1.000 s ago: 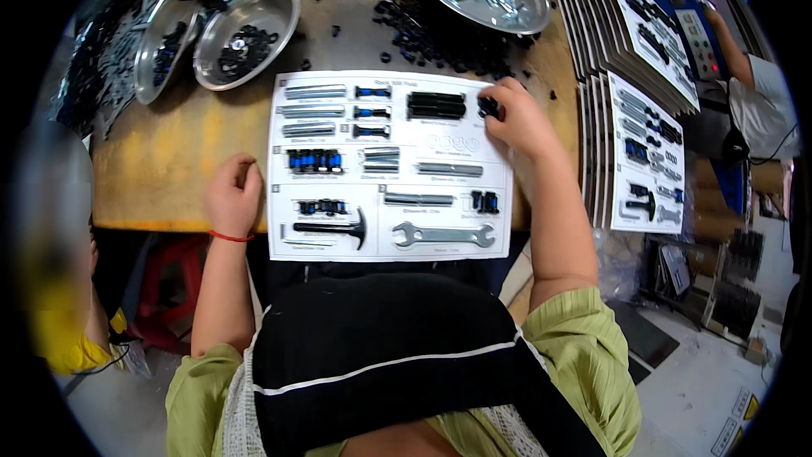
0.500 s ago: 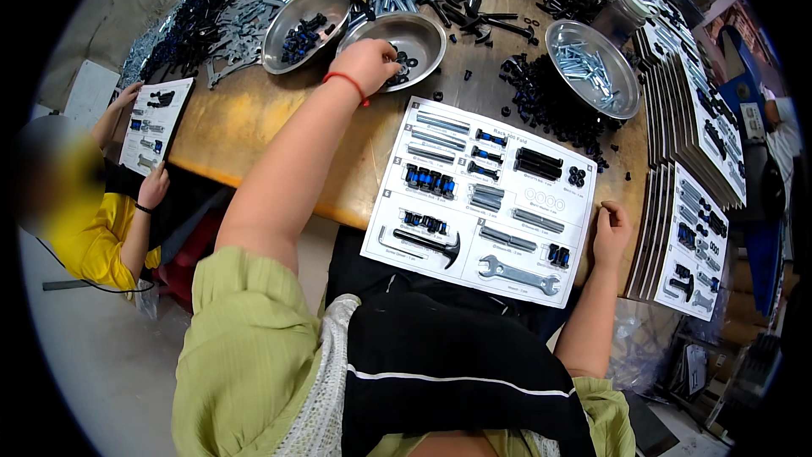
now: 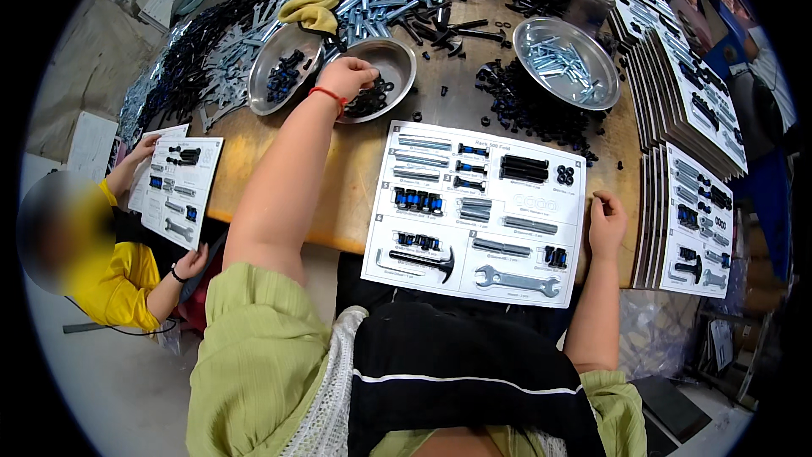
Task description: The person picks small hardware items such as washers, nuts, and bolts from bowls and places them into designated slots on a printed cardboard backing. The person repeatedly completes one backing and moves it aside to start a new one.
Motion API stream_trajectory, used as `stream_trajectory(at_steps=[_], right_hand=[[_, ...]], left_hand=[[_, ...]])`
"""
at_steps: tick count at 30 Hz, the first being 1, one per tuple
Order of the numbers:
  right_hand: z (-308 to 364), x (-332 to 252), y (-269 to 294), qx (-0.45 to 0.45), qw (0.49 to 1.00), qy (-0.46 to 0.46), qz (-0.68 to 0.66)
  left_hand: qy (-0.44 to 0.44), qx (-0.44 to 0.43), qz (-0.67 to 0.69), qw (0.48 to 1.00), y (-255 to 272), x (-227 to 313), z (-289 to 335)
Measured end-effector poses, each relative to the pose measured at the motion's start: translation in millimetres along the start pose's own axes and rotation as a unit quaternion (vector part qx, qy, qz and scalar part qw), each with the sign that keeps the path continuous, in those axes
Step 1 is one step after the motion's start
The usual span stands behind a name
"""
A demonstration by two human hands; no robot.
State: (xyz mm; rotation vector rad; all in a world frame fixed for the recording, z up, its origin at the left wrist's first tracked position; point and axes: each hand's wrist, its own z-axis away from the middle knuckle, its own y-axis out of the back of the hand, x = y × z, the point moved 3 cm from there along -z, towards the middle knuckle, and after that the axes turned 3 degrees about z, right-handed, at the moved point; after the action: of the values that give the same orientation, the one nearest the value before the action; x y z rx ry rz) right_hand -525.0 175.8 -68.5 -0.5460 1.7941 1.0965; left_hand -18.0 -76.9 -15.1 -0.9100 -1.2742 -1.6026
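Note:
My left hand (image 3: pixel 348 79) reaches over a round metal bowl (image 3: pixel 406 89) of small black rings that look like washers or nuts (image 3: pixel 372 100). Its fingertips are pinched together above them; what they hold, if anything, cannot be made out. A red cord circles that wrist. At the right edge of a white printed card (image 3: pixel 461 278), my right hand (image 3: pixel 607 218) is curled closed, its contents hidden. The card, with pictures of rods, bolts and a wrench, lies at the table's near edge, partly overhanging it.
Another bowl (image 3: pixel 256 85) holds black-and-blue bolts, with a yellow glove (image 3: pixel 311 7) behind it. Silver bolts fill a bowl (image 3: pixel 611 76) beside loose black fasteners (image 3: pixel 541 114). Stacked cards (image 3: pixel 694 228) stand at the right. A person in yellow (image 3: pixel 139 279) handles printed cards (image 3: pixel 182 195) at the left.
The view has shifted a little. My left hand has lifted slightly, fingertips now pinched above the rings. My right hand stays by the card. The person's card has tilted, and a second sheet shows behind it.

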Motion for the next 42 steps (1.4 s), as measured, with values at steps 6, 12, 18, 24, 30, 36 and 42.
stream_trajectory(at_steps=[6, 12, 18, 24, 30, 36, 42], right_hand=[[-3, -107, -30, -0.118, 0.987, 0.032, -0.104], [2, -152, -69, -0.258, 0.926, -0.022, -0.276], [9, -109, -48, -0.296, 0.954, -0.033, 0.029], [12, -89, -58, -0.275, 0.932, 0.085, 0.218], [19, -94, -47, -0.236, 0.925, 0.114, 0.275], [20, -103, -57, -0.266, 0.909, 0.106, 0.303], [21, -96, -49, -0.229, 0.93, 0.091, 0.273]], left_hand=[[0.02, -0.141, 0.278, 0.95, -94, 88, 105], [-0.017, -0.243, 0.262, 0.934, -205, 96, 164], [-0.149, -0.221, -0.165, 0.95, -234, 71, 178], [-0.254, -0.146, -0.355, 0.888, -251, 53, 188], [-0.234, -0.121, -0.382, 0.886, -238, 56, 193], [-0.205, -0.127, -0.392, 0.888, -243, 55, 189], [-0.204, -0.126, -0.386, 0.891, -244, 55, 188]])
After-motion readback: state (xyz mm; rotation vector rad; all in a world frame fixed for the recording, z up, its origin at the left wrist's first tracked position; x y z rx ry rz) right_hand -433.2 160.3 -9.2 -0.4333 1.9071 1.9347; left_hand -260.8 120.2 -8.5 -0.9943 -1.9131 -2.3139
